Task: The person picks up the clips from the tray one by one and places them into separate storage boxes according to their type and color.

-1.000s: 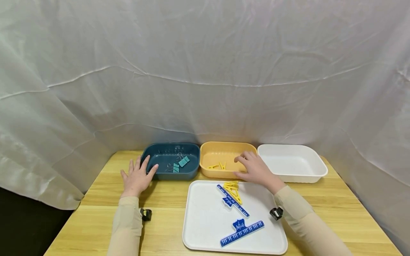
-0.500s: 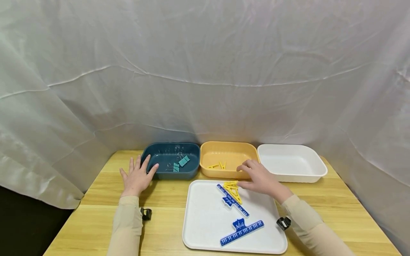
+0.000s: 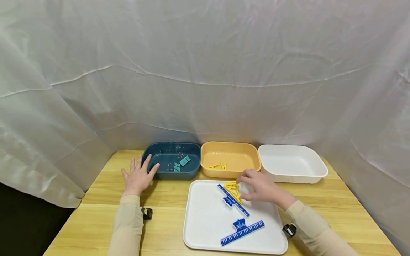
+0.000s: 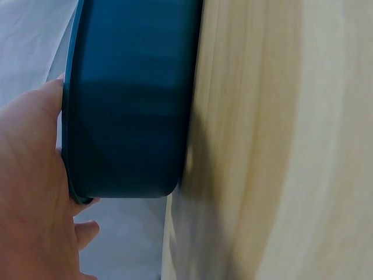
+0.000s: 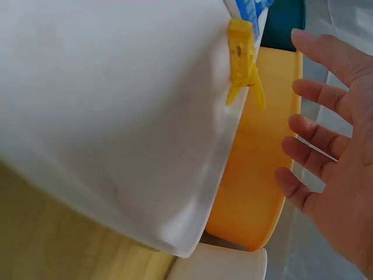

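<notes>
My left hand [image 3: 138,179] rests with spread fingers at the left end of the dark blue bin [image 4: 131,128], touching its rim. Over the upper part of a white tray [image 3: 201,220], my right hand [image 3: 261,186] hovers with fingers loosely bent and apart, nothing between them in the right wrist view. Just beside its thumb and fingertips lies a small pile of yellow clothespins [image 3: 231,187]. Against the pile lies a blue clip with a piano-key pattern [image 3: 228,201]; a second piano-key clip [image 3: 242,233] lies lower on the tray.
Behind the tray, the yellow bin [image 3: 230,173] holds a few yellow clothespins [image 3: 222,165]. Teal binder clips [image 3: 184,161] lie in the dark blue bin. A white bin [image 3: 293,161] stands at the right of the row. A pale curtain [image 3: 205,71] hangs behind the table.
From over the yellow bin, my right hand has come down and nearer to the clothespin pile on the tray. My left hand has stayed at the dark blue bin.
</notes>
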{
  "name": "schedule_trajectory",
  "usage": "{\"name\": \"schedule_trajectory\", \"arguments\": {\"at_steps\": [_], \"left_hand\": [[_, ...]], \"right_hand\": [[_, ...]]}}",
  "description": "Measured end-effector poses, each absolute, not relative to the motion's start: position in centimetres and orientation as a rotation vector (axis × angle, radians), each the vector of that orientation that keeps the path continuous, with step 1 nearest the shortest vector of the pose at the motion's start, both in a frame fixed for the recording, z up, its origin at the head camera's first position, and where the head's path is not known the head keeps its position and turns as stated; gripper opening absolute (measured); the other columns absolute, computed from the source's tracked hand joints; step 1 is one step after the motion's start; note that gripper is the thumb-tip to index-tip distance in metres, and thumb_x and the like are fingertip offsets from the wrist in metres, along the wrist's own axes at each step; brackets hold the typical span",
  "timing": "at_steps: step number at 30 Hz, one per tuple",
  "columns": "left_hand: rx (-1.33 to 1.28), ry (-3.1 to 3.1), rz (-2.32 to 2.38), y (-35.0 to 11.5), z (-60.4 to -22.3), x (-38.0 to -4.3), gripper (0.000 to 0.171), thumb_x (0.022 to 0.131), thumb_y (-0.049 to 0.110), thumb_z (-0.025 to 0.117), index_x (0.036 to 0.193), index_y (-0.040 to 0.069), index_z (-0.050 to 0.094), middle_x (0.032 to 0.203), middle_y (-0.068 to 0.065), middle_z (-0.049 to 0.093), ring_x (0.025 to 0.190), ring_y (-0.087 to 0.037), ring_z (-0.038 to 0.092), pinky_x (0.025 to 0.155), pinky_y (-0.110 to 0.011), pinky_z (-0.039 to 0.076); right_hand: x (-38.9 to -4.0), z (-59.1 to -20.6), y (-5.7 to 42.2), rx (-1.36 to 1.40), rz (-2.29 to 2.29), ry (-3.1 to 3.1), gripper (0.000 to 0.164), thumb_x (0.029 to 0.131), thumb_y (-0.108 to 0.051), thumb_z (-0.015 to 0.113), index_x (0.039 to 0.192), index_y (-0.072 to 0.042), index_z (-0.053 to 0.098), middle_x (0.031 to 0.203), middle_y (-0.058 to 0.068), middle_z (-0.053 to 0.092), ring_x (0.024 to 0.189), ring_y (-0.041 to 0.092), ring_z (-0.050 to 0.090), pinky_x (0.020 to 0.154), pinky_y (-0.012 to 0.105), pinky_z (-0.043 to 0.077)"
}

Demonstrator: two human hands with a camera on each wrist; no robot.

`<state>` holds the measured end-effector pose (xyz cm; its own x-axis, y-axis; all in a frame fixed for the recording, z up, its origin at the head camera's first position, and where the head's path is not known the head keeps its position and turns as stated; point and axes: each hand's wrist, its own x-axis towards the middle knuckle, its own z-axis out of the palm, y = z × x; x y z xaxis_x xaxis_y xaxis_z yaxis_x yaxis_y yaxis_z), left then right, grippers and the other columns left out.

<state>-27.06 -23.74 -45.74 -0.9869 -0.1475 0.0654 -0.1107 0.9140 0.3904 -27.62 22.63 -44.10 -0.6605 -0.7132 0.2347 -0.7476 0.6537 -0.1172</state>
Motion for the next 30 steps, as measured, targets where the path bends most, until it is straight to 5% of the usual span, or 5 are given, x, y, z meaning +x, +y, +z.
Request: {"name": "schedule_trajectory", "arguments": {"at_steps": [30], "left_hand": [[0.195,-2.979,-0.610,-23.8,-45.9,-27.3,0.081,0.094,0.072,0.029,0.158,0.024,0.016,0.164,-0.022,0.003,0.148,-0.051,-0.005,0.105,-0.080,-0.009]], "right_hand": [[-27.7,-45.5,22.2,1.227,0.171,-2.914,0.057,0.071,-0.057,0.079,0.117,-0.025,0.067,0.115,-0.005,0.058,0.104,0.013,0.052,0.087,0.037,0.049]]}}
